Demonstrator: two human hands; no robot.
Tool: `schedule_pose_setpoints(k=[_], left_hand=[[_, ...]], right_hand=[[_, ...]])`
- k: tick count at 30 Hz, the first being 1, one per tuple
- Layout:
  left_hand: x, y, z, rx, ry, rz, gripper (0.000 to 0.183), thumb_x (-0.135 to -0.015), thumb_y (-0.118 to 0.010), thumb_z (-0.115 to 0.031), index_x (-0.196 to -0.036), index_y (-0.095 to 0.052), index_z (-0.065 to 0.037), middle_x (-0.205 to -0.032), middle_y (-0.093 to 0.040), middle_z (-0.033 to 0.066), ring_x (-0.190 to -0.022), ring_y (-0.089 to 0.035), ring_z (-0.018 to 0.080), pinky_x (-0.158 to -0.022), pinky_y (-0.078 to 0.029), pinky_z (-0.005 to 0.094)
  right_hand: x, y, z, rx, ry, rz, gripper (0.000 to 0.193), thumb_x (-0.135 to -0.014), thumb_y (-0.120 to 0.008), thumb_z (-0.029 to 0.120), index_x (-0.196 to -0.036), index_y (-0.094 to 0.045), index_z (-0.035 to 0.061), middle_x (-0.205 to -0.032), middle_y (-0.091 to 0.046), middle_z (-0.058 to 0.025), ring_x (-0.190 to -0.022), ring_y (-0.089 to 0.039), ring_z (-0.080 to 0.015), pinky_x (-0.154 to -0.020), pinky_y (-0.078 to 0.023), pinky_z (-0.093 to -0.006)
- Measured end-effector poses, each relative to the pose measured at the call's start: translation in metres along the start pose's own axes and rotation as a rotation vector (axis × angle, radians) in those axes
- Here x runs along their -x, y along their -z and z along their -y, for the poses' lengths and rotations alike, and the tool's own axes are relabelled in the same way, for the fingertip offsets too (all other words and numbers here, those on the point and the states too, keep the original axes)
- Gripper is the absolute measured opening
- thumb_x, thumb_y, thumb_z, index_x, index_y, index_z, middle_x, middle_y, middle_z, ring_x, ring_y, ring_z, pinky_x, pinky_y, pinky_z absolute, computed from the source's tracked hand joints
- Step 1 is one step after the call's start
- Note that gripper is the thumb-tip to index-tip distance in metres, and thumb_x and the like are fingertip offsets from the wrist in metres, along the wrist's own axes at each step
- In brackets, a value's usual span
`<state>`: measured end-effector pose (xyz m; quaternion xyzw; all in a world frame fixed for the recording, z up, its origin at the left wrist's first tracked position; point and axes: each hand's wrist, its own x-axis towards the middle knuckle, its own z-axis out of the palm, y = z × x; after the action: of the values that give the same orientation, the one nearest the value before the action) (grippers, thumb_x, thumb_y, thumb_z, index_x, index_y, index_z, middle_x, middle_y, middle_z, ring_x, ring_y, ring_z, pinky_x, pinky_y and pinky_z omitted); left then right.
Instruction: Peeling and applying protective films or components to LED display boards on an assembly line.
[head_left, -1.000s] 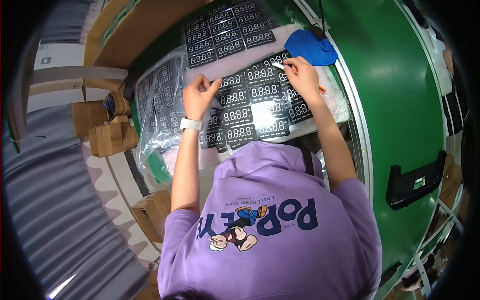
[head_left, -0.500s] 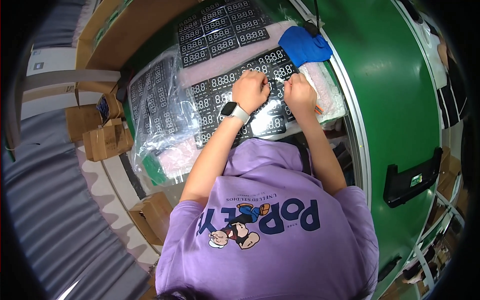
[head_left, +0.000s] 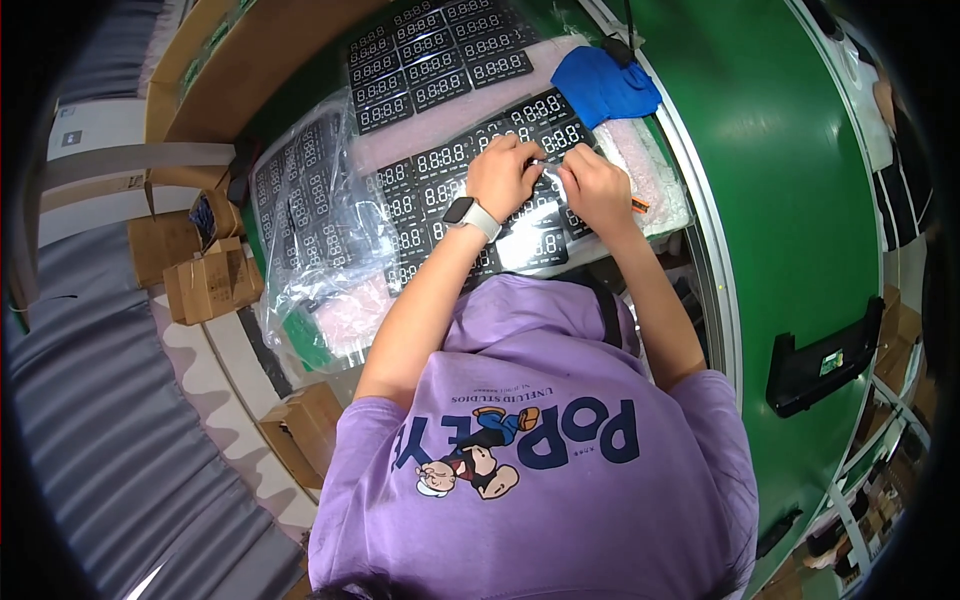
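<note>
Rows of black display panels (head_left: 441,157) with white digit segments lie on pink foam padding. Over them, my left hand (head_left: 502,178), with a watch on its wrist, is closed with its fingers curled down. Close by on its right, my right hand (head_left: 598,192) pinches a small whitish strip (head_left: 549,171), too small to name surely. The strip's other end reaches the left fingertips; whether they grip it is hidden. An orange-and-black object (head_left: 638,205) lies beside my right wrist, partly covered.
More display panels (head_left: 432,66) lie at the back. A clear plastic bag (head_left: 325,215) with panels inside sits on the left. A blue cloth (head_left: 606,84) rests at the back right, near a metal rail (head_left: 704,205). Cardboard boxes (head_left: 212,286) stand at far left.
My right hand has moved a little left and nearer, toward the left hand, bringing the whitish strip to the left fingertips. The left hand has hardly moved; the view has shifted slightly.
</note>
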<state>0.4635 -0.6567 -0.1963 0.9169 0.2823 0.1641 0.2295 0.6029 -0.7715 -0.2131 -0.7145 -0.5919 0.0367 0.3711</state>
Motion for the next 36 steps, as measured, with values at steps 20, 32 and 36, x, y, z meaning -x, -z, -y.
schedule_pose_setpoints(k=[20, 32, 36], left_hand=[[0.063, 0.109, 0.027, -0.138, 0.370, -0.152, 0.022, -0.074, -0.066, -0.018, -0.067, -0.049, -0.007, -0.063, -0.057, 0.0132, -0.065, -0.058, 0.0351, -0.056, -0.042, 0.0458], [0.047, 0.020, -0.027, 0.032, 0.034, 0.127, 0.013, -0.073, -0.060, -0.004, -0.085, -0.056, -0.009, -0.087, -0.059, 0.0095, -0.085, -0.062, 0.0325, -0.069, -0.050, 0.0440], [0.048, 0.011, -0.031, -0.037, -0.015, 0.032, 0.012, -0.075, -0.061, -0.006, -0.086, -0.058, -0.008, -0.087, -0.060, 0.0094, -0.086, -0.062, 0.0308, -0.070, -0.051, 0.0424]], right_hand=[[-0.004, 0.008, -0.001, -0.232, -0.256, 0.025, 0.019, -0.087, -0.067, 0.016, -0.103, -0.073, 0.0077, -0.076, -0.062, -0.0087, -0.065, -0.060, -0.0256, -0.061, -0.047, -0.0351], [0.046, 0.003, 0.023, 0.120, -0.295, -0.086, 0.017, -0.085, -0.070, 0.019, -0.079, -0.059, 0.0077, -0.080, -0.060, -0.0074, -0.069, -0.064, -0.0298, -0.060, -0.050, -0.0404], [0.048, 0.001, 0.020, 0.141, -0.236, -0.064, 0.017, -0.085, -0.069, 0.019, -0.079, -0.057, 0.0080, -0.080, -0.058, -0.0072, -0.071, -0.063, -0.0287, -0.061, -0.050, -0.0400]])
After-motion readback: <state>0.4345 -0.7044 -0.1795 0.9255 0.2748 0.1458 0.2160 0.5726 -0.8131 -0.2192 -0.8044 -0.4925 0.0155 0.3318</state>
